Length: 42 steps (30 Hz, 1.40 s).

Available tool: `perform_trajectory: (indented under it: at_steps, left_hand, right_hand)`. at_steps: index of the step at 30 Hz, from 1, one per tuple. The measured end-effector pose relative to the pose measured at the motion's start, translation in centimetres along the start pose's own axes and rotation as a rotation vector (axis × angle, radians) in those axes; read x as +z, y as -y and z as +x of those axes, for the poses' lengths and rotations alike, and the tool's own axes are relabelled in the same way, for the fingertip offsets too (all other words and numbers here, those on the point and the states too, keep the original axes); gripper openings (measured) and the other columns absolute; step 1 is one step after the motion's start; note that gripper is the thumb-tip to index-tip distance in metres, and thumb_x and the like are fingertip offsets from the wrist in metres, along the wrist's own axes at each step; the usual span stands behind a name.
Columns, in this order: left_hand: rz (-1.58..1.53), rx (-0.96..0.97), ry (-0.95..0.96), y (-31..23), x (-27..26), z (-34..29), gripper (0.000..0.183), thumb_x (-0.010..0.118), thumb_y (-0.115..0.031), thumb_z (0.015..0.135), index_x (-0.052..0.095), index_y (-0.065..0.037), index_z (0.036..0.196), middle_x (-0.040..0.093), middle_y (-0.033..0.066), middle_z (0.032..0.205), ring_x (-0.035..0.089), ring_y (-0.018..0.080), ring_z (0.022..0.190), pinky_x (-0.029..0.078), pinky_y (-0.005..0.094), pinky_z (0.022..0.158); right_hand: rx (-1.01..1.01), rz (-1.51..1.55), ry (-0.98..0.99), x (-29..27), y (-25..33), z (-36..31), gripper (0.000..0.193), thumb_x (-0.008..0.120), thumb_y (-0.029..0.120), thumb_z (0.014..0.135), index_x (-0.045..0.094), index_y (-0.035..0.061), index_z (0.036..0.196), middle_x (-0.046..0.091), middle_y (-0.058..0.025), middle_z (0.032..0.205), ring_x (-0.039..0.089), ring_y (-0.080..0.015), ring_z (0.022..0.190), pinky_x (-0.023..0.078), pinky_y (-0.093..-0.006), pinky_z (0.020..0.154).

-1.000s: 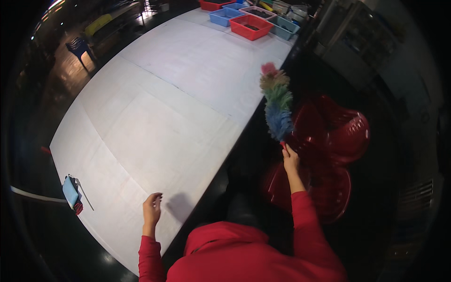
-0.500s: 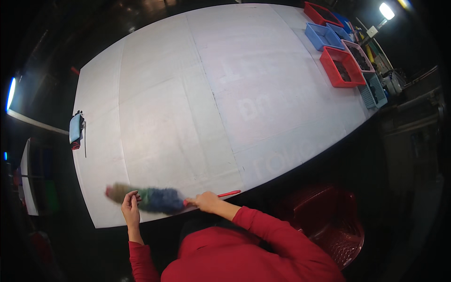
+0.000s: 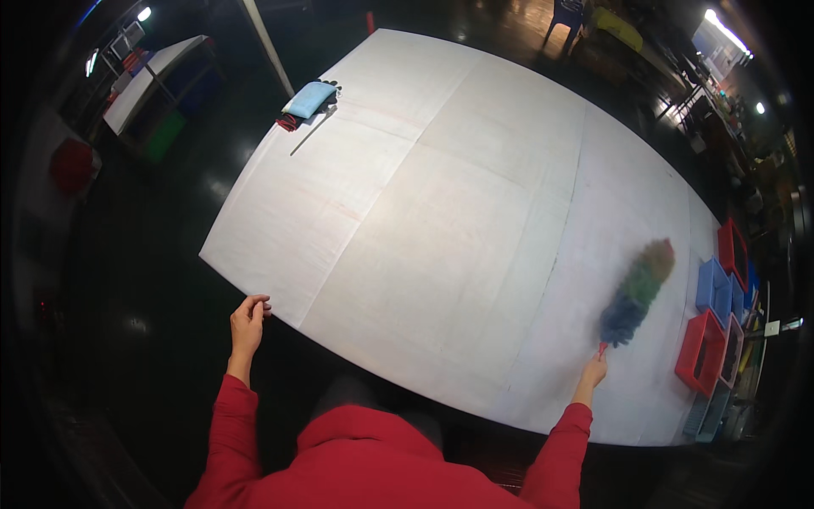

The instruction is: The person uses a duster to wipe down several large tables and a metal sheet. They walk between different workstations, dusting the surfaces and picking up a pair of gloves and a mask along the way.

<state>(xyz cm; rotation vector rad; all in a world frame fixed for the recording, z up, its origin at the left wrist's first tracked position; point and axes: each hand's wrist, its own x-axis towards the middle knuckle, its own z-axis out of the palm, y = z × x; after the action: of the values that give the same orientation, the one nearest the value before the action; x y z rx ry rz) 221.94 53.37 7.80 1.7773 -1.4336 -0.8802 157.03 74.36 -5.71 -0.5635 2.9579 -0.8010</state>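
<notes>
Right hand (image 3: 593,371) closed round the red handle of a multicoloured feather duster (image 3: 637,291), fluffy head blurred, lying over the right part of the big white table (image 3: 441,212). Left hand (image 3: 247,322) loosely curled, empty, fingertips at the table's near-left edge. Red and blue bins (image 3: 716,318) along the far right. Small blue pouch (image 3: 308,99) up at the far-left edge.

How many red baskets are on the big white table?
2 that I can make out: one red basket near the duster and right hand, another red basket farther along that edge. More may hide at the rim.
</notes>
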Motion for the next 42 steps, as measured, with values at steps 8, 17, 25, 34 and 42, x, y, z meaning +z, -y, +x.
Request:
perform_trajectory:
  at_steps: [8,17,25,34,42]
  left_hand:
    - [-0.035,0.009,-0.031,4.0,-3.7,16.3,0.019,0.042,-0.01,0.081,0.058,-0.003,0.088,0.06,0.0061,0.075,0.058,0.0117,0.066,0.043,0.0221,0.056]
    - [0.299,0.233,-0.039,1.2,5.5,45.5,0.017,0.046,-0.014,0.075,0.06,-0.006,0.083,0.06,0.0137,0.081,0.056,0.0288,0.078,0.044,0.0364,0.07]
    - [0.662,0.451,0.024,1.1,16.4,48.4,0.021,0.057,-0.017,0.071,0.05,-0.004,0.086,0.051,0.0114,0.086,0.05,0.028,0.085,0.044,0.0372,0.067]
    - [0.289,0.624,-0.258,-0.7,10.8,51.5,0.023,0.048,-0.018,0.078,0.045,-0.002,0.094,0.049,0.0143,0.089,0.051,0.031,0.081,0.041,0.0388,0.066]
    - [0.496,-0.086,-0.009,0.3,10.4,58.7,0.072,0.051,-0.06,0.065,0.049,-0.003,0.108,0.048,0.0165,0.106,0.045,0.0303,0.101,0.04,0.0384,0.081]
  right_hand:
    - [-0.408,-0.091,0.269,10.5,22.4,-6.5,0.03,0.043,0.019,0.081,0.051,0.0053,0.107,0.056,-0.0219,0.084,0.053,-0.0374,0.078,0.042,-0.0393,0.069]
    - [-0.975,-0.37,0.897,6.3,32.2,-24.7,0.031,0.053,0.019,0.075,0.053,0.0217,0.106,0.057,-0.0079,0.068,0.054,-0.0296,0.057,0.044,-0.0362,0.051]
    - [-0.393,-0.042,0.452,5.2,28.4,-26.9,0.031,0.047,0.007,0.079,0.049,-0.0023,0.109,0.057,-0.0191,0.096,0.058,-0.0264,0.082,0.044,-0.0297,0.07]
    - [0.138,0.315,0.279,12.6,23.9,-32.6,0.034,0.044,0.01,0.083,0.044,0.0041,0.116,0.05,0.0003,0.066,0.043,-0.0072,0.049,0.035,-0.0189,0.043]
    - [0.585,0.595,0.269,11.5,30.2,-27.7,0.037,0.044,0.022,0.086,0.037,0.0103,0.12,0.031,0.0052,0.051,0.027,-0.004,0.037,0.022,-0.0185,0.033]
